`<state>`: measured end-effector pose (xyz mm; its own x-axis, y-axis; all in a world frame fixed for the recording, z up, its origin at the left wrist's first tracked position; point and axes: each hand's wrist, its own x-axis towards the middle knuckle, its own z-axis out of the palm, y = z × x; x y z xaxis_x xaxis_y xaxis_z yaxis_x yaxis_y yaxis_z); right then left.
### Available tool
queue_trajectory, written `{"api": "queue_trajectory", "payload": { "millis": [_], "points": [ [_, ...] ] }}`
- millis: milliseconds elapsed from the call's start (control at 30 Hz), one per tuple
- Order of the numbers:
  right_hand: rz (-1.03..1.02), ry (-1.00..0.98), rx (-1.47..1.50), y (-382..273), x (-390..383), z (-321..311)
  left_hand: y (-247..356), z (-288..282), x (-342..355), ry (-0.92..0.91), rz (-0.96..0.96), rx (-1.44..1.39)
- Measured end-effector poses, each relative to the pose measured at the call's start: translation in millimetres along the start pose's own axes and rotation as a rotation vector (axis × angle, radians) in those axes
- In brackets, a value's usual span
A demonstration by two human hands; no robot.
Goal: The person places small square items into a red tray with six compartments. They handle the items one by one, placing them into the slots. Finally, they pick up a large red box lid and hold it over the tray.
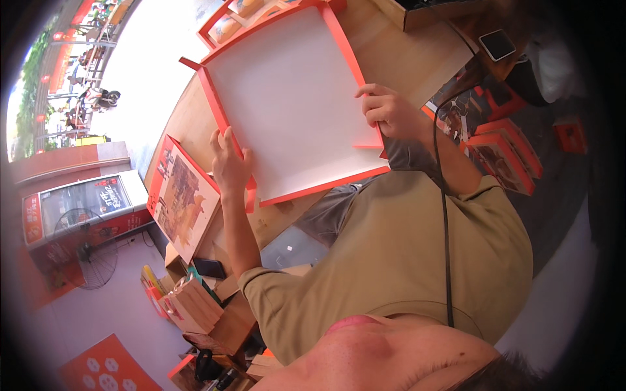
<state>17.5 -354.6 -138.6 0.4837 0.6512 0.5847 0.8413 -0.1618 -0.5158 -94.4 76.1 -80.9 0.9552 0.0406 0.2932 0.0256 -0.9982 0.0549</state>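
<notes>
A large shallow cardboard box [287, 98] with a white inside and red-orange side walls is spread open in front of me, over the wooden table. My left hand [231, 164] grips its left wall near the near corner, where a red flap sticks out beside my fingers. On the right wall my right hand [388, 112] is closed, with the fingers curled over the edge. A small red flap lies inside the near right corner. Left of the box, a printed box [182, 199] with red edges and a picture of buildings leans at the table's edge.
Another red-edged box [225, 29] lies at the far side of the table. A black cable [445, 228] hangs down past my right arm. Red printed boxes [502, 156] stand at the right. Stacked boxes [192, 303], a phone [208, 267] and a fan [85, 247] are at the left.
</notes>
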Motion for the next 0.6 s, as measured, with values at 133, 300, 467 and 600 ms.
{"api": "queue_trajectory", "payload": {
  "millis": [133,300,467,600],
  "points": [
    [-0.036,-0.030,0.012,-0.4,-0.1,-1.9,-33.9,15.1,-42.4,0.011,-0.035,-0.511],
    [-0.050,-0.170,-0.001,-13.2,3.0,-17.0,-69.0,13.6,-107.6,-0.139,-0.447,-1.122],
    [-0.149,-0.234,-0.049,-20.0,3.9,-22.8,-45.7,-11.5,-152.0,-0.215,-0.522,-1.228],
    [-0.304,-0.313,0.020,-32.8,-6.5,-10.9,-15.1,-9.5,-154.2,0.019,-0.314,-0.939]
  ]
}}
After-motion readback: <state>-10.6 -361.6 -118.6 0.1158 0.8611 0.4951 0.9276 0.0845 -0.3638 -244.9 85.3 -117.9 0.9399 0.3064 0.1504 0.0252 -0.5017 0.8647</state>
